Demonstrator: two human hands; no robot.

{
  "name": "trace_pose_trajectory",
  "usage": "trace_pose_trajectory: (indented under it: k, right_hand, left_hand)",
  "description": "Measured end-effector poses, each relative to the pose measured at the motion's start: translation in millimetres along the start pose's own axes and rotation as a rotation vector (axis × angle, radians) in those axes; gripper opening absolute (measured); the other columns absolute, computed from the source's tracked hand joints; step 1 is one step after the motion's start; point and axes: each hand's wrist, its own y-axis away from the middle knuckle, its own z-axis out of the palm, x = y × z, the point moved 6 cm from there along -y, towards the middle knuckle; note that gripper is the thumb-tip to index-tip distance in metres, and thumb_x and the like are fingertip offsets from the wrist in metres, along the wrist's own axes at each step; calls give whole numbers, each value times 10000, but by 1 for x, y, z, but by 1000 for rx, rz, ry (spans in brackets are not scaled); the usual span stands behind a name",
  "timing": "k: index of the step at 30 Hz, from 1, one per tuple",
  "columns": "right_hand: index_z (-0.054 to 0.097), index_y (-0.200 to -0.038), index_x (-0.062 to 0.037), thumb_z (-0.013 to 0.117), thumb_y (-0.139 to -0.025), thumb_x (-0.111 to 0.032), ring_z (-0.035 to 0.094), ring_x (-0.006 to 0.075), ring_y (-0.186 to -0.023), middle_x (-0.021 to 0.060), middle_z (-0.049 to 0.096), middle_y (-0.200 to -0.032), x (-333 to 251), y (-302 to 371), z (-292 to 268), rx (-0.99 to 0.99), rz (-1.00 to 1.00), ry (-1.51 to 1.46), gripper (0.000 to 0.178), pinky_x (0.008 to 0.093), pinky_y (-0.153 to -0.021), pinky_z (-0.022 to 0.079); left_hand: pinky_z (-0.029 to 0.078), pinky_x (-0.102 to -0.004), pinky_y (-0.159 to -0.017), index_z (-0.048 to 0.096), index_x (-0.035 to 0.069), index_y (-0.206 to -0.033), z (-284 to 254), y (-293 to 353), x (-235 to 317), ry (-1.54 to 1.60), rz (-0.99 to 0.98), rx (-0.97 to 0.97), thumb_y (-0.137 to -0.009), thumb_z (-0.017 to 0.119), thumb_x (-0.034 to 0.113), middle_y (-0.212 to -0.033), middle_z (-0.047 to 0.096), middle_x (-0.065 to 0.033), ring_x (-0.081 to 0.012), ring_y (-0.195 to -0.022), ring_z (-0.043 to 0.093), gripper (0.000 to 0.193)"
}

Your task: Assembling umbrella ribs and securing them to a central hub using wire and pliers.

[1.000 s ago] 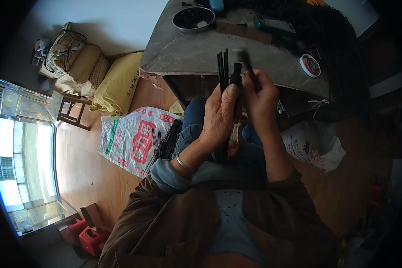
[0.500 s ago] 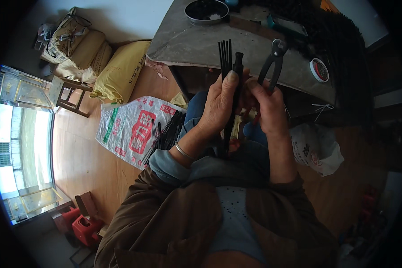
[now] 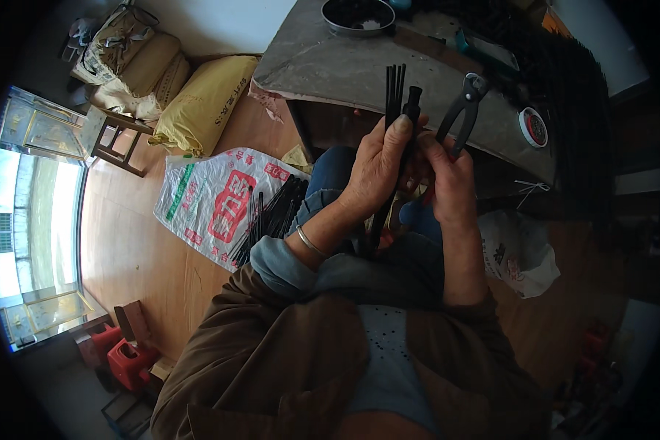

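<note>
My left hand (image 3: 374, 165) is closed round several thin black rods (image 3: 394, 88), which stick up past the thumb. A thicker black rod with a collared end (image 3: 413, 101) stands beside them in the same grip, and its lower length runs down toward my lap. Close by on the right, my right hand (image 3: 453, 180) grips a pair of pincers (image 3: 463, 117) with dark jaws pointing up and red on the handles. The fingers of both hands nearly meet, and what lies between them is partly hidden.
A grey table (image 3: 308, 66) stands ahead, bearing a round pan (image 3: 358, 18), a small round tin (image 3: 533, 127) and dark rods at right. More black rods (image 3: 271, 220) lie on a white-and-red sack (image 3: 198, 198) at left. A plastic bag (image 3: 517, 257) sits at right.
The whole view has shifted, so the hands and table appear further right. Both hands keep their hold on the rods and pincers, with little change in pose.
</note>
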Motion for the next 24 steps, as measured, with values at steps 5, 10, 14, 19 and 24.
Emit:
trace_pose_trajectory:
  k: [5, 10, 14, 19, 24]
  right_hand:
    - [630, -919, -16, 583, -945, -237, 575, 102, -581, 8, 577, -676, -1, 0, 0, 2, -6, 52, 228, 236, -501, 460]
    - [628, -892, -23, 578, -945, -216, 565, 97, -573, 5, 571, -671, 0, 1, 1, -38, -15, 24, 207, 233, -494, 448]
    - [622, -878, -25, 567, -949, -202, 569, 101, -564, 6, 569, -673, 2, -1, 0, -30, -32, 28, 198, 227, -491, 442]
    - [620, -872, -26, 565, -951, -200, 558, 98, -557, 6, 566, -674, 4, -1, 0, -36, -25, 33, 199, 226, -491, 439]
    - [619, -866, -31, 574, -948, -208, 560, 95, -553, -1, 558, -659, 4, -1, 0, -8, -30, 52, 200, 221, -484, 426]
  left_hand:
    - [380, -195, -465, 548, -13, -1156, 1, 0, 1, 100, 1, 22, -994, 414, 470, -664, 555, -8, -40, -537, 495, 527]
    - [369, -195, -440, 541, -9, -1148, 1, 0, 0, 139, -3, 6, -997, 415, 454, -655, 553, -11, -45, -509, 488, 503]
    - [397, -209, -520, 553, -29, -1214, 0, 2, 3, 78, -24, -7, -1015, 362, 453, -725, 575, -20, -58, -572, 496, 556]
    - [397, -210, -519, 550, -30, -1217, 0, 1, 2, 65, -17, -14, -1014, 358, 458, -728, 573, -19, -58, -574, 496, 562]
    - [397, -208, -518, 550, -29, -1218, -2, 1, 2, 71, -13, -5, -1014, 356, 460, -736, 576, -18, -57, -579, 495, 565]
